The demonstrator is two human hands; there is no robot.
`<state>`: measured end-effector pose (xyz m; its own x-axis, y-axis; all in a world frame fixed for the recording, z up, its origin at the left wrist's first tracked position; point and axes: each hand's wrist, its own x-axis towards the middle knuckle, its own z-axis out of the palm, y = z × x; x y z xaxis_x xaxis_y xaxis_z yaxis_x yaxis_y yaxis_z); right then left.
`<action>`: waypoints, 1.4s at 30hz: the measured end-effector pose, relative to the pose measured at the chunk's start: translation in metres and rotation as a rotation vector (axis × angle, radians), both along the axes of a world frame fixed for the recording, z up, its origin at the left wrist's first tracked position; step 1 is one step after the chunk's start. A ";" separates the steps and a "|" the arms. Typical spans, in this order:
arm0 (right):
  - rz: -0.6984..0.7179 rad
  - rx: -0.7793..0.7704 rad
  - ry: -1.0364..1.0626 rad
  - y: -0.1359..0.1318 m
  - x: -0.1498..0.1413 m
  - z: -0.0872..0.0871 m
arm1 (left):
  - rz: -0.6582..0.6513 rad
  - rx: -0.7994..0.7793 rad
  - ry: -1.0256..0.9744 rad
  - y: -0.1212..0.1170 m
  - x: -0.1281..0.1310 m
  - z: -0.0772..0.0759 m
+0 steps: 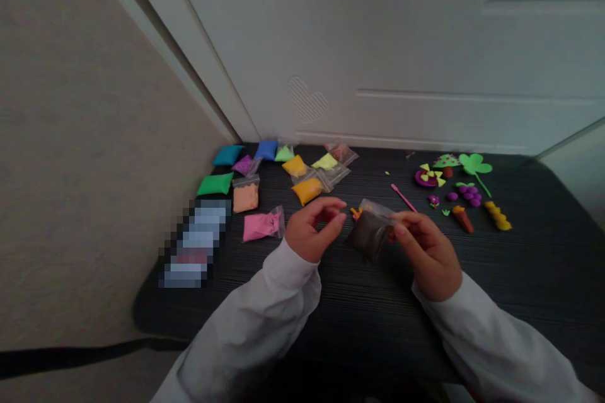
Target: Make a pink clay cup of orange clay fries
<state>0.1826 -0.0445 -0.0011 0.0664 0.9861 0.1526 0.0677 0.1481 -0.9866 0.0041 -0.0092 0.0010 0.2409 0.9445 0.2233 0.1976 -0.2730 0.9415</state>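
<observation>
My right hand [425, 249] pinches the top edge of a small clear bag of dark brown clay [370, 233], held just above the black table [472, 277]. My left hand [312, 227] hovers a little left of the bag, fingers curled toward the thumb, with nothing visible in them. A tiny orange clay piece [355, 212] lies on the table between the two hands. A pink bag of clay [263, 225] sits just left of my left hand.
Several coloured clay bags [293, 167] lie across the table's back left. Finished clay shapes sit at the back right: a green clover [475, 167], purple grapes [467, 194], a yellow piece [497, 215]. A pink tool [403, 197] lies near the bag. A white door stands behind.
</observation>
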 end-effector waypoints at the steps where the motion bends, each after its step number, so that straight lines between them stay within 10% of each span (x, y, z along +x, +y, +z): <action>1: 0.003 -0.011 -0.021 0.002 -0.002 -0.001 | -0.024 -0.001 -0.002 0.001 0.002 -0.002; 11: 0.130 -0.014 0.116 0.002 -0.011 0.000 | -0.148 -0.037 0.006 0.002 0.005 0.007; 20: 0.036 -0.016 -0.079 0.008 0.001 -0.010 | 0.747 0.084 0.619 0.051 -0.075 0.018; 26: 0.032 -0.026 -0.230 0.011 0.008 -0.010 | 0.680 0.023 0.951 0.068 -0.082 0.004; 33: 0.516 0.075 -0.736 0.007 0.011 -0.012 | 0.533 0.352 1.160 0.035 -0.089 0.000; 42: 0.445 0.123 -0.835 0.004 0.002 -0.021 | 0.515 0.362 1.121 0.002 -0.082 -0.044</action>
<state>0.1848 -0.0408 -0.0221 -0.4885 0.8684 0.0856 0.6555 0.4299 -0.6208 -0.0783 -0.0073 -0.0427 0.0902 0.9126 0.3987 0.9877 -0.1332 0.0815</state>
